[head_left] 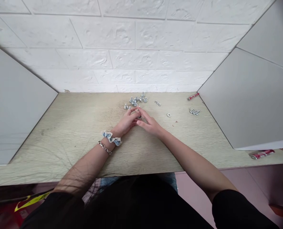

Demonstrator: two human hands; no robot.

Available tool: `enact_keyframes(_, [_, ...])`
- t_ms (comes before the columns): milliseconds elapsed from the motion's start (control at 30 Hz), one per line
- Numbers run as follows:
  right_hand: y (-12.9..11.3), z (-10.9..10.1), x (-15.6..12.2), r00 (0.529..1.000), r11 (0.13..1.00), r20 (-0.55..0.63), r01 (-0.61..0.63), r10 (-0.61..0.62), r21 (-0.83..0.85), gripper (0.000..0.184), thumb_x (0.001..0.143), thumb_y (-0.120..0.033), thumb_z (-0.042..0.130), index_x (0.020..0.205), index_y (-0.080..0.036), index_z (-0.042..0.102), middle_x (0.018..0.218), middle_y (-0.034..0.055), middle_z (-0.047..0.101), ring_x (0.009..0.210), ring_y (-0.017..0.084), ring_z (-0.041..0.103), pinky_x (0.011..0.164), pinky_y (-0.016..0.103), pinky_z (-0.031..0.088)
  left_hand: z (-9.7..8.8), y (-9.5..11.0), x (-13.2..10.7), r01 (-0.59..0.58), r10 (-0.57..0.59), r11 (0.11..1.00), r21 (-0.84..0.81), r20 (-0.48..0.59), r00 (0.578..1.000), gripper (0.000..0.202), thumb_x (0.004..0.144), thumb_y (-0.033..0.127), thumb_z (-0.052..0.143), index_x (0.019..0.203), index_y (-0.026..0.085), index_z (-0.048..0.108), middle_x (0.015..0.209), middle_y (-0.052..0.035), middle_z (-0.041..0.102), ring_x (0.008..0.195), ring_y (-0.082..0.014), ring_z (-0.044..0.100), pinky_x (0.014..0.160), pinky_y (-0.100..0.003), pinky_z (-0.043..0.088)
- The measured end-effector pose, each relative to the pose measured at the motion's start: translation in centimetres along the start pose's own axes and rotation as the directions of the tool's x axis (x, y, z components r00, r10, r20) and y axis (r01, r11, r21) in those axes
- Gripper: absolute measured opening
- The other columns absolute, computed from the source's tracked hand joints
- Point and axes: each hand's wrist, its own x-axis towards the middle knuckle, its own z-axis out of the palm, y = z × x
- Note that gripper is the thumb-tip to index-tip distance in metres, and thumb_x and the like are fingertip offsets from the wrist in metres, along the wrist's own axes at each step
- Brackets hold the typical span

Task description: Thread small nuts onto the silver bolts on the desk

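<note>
My left hand [128, 121] and my right hand [152, 125] meet over the middle of the table. The left fingers are closed round a small round metal piece [139, 117], mostly hidden by the fingers. From the other side my right thumb and fingers close in on this same piece. Just beyond the fingertips stands a cluster of bolts [135, 103] fitted with washers, threaded ends up. One bolt [126, 106] sits close to the left knuckles. To the right of my hands are several loose nuts [158, 103] in a row and a single flat washer [169, 115].
A group of screws [195, 112] lies toward the right panel [246, 105]. One red battery [193, 96] rests by the wall, another [262, 154] near the front edge. A white brick-patterned wall [122, 58] closes the back; a grey panel [14, 105] stands left.
</note>
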Motion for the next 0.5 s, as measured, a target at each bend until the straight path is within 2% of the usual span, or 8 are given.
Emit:
enact_keyframes(33, [0.0, -0.1, 0.0, 0.998, 0.999, -0.063, -0.006, 0.008, 0.04, 0.058, 0.079, -0.044, 0.053, 0.13, -0.019, 0.04, 0.127, 0.0089, 0.049, 0.118, 0.022, 0.044, 0.099, 0.038, 0.036, 0.0, 0.1, 0.0, 0.007, -0.007, 1.0, -0.017, -0.033, 0.999, 0.04, 0.072, 0.022, 0.064, 0.107, 0.017, 0.045, 0.074, 0.0001, 0.058, 0.057, -0.0069, 0.054, 0.055, -0.018, 0.043])
enact_keyframes(100, [-0.1, -0.5, 0.0, 0.964, 0.992, -0.261, -0.017, 0.049, 0.125, 0.041, 0.08, -0.045, 0.049, 0.109, -0.017, 0.056, 0.09, 0.0063, 0.065, 0.086, 0.019, 0.061, 0.08, 0.034, 0.048, 0.1, 0.3, 0.0, 0.027, -0.029, 0.999, -0.023, -0.085, 0.996, 0.043, 0.074, 0.022, 0.062, 0.111, 0.018, 0.04, 0.069, 0.0003, 0.058, 0.051, -0.0066, 0.052, 0.051, -0.017, 0.042])
enact_keyframes(167, [-0.1, -1.0, 0.1, 0.884, 0.979, -0.452, -0.029, 0.12, 0.204, 0.035, 0.081, -0.046, 0.045, 0.078, -0.016, 0.062, 0.056, 0.0004, 0.058, 0.05, 0.013, 0.055, 0.056, 0.027, 0.049, 0.2, 0.5, 0.0, 0.044, -0.045, 0.999, -0.017, -0.114, 0.992, 0.043, 0.076, 0.022, 0.06, 0.113, 0.018, 0.038, 0.065, 0.0, 0.058, 0.049, -0.0068, 0.052, 0.05, -0.017, 0.042])
enact_keyframes(233, [-0.2, -1.4, 0.3, 0.822, 0.963, -0.538, -0.043, 0.186, 0.267, 0.037, 0.08, -0.045, 0.045, 0.059, -0.016, 0.055, 0.045, -0.0025, 0.048, 0.034, 0.008, 0.04, 0.04, 0.023, 0.039, 0.3, 0.6, -0.1, 0.059, -0.06, 0.998, -0.005, -0.118, 0.991, 0.04, 0.078, 0.023, 0.058, 0.112, 0.018, 0.038, 0.066, -0.001, 0.059, 0.049, -0.0068, 0.053, 0.05, -0.017, 0.043])
enact_keyframes(267, [-0.2, -1.5, 0.4, 0.811, 0.956, -0.547, -0.05, 0.207, 0.288, 0.037, 0.079, -0.043, 0.046, 0.055, -0.016, 0.053, 0.042, -0.0032, 0.045, 0.032, 0.007, 0.036, 0.037, 0.022, 0.035, 0.3, 0.7, -0.1, 0.069, -0.068, 0.998, 0.004, -0.113, 0.991, 0.039, 0.078, 0.023, 0.058, 0.112, 0.018, 0.039, 0.066, -0.0013, 0.059, 0.049, -0.0067, 0.053, 0.05, -0.016, 0.043])
enact_keyframes(333, [-0.1, -1.5, 0.5, 0.822, 0.952, -0.524, -0.065, 0.221, 0.3, 0.035, 0.078, -0.04, 0.046, 0.054, -0.016, 0.053, 0.038, -0.0045, 0.04, 0.032, 0.007, 0.035, 0.037, 0.021, 0.034, 0.4, 0.7, -0.2, 0.081, -0.077, 0.996, 0.028, -0.101, 0.992, 0.037, 0.079, 0.024, 0.057, 0.111, 0.017, 0.04, 0.066, -0.0018, 0.059, 0.049, -0.0065, 0.053, 0.05, -0.016, 0.043])
enact_keyframes(400, [0.0, -1.2, 0.6, 0.863, 0.96, -0.461, -0.088, 0.207, 0.267, 0.032, 0.079, -0.038, 0.045, 0.057, -0.016, 0.055, 0.037, -0.0053, 0.039, 0.036, 0.008, 0.038, 0.041, 0.021, 0.036, 0.4, 0.6, -0.2, 0.08, -0.075, 0.995, 0.053, -0.088, 0.993, 0.036, 0.079, 0.025, 0.057, 0.11, 0.016, 0.041, 0.066, -0.0018, 0.059, 0.049, -0.0067, 0.053, 0.049, -0.016, 0.043])
enact_keyframes(500, [0.0, -0.3, 0.5, 0.925, 0.982, -0.354, -0.081, 0.138, 0.169, 0.027, 0.078, -0.035, 0.046, 0.062, -0.016, 0.057, 0.046, -0.0033, 0.048, 0.047, 0.009, 0.047, 0.052, 0.022, 0.041, 0.3, 0.4, -0.2, 0.072, -0.069, 0.995, 0.069, -0.053, 0.996, 0.038, 0.077, 0.023, 0.06, 0.11, 0.016, 0.042, 0.067, -0.0011, 0.058, 0.051, -0.0068, 0.053, 0.05, -0.017, 0.043])
